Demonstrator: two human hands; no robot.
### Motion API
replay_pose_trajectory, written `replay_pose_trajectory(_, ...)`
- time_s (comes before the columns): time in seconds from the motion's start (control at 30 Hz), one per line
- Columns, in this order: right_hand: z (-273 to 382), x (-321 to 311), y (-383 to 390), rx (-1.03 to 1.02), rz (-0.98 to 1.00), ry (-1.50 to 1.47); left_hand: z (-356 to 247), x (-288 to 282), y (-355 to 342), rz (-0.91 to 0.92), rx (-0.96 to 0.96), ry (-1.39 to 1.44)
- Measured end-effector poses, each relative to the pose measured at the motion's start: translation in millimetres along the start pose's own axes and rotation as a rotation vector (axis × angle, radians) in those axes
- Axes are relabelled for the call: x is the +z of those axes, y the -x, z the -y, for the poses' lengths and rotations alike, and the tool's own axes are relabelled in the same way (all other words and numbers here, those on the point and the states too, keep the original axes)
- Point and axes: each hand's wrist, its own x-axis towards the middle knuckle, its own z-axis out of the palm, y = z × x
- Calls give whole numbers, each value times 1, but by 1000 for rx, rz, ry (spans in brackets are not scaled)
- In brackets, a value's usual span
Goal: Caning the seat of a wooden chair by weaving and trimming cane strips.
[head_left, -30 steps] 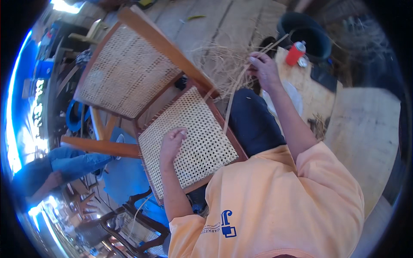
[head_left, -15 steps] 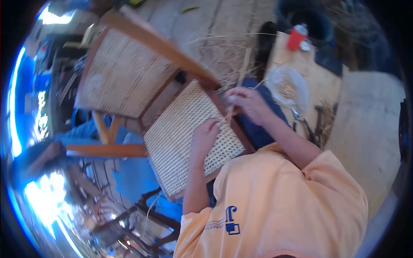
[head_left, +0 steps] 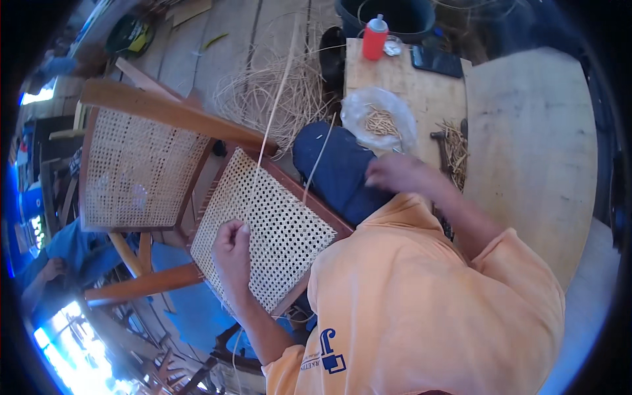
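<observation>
My left hand (head_left: 232,253) is over the woven cane seat (head_left: 289,220), fingers curled and thumb pressed against them; whether they pinch a strand I cannot tell. My right hand (head_left: 401,174) is blurred above my dark trouser leg (head_left: 336,168), near a clear plastic bag (head_left: 359,112), and I cannot tell whether its fingers are spread or together. The seat is right in front of me, tilted, its chair's backrest (head_left: 141,171) to the left.

Beneath is a plank floor (head_left: 217,20), with a tangle of cane scraps (head_left: 270,99) beyond my knee. To my right are a wooden board (head_left: 428,99) and a pale curved sheet (head_left: 533,164). At far left sits another person in blue (head_left: 59,263), near bright light.

I count two woven panels, seat and backrest, and two loose strands (head_left: 280,92) slanting up from the seat. On the board: one red bottle (head_left: 374,46), one black phone (head_left: 437,61), one bag of small wooden pegs (head_left: 380,122), too many to count. One dark bucket (head_left: 415,16) stands behind.
</observation>
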Motion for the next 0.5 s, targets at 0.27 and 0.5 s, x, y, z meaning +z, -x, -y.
replay_pose_trajectory(0.27,-123,24,58,529,-524,6,-3,56,18,113,-18,214)
replay_pose_trajectory(0.5,-140,34,103,759,-681,66,0,68,24,205,-185,464)
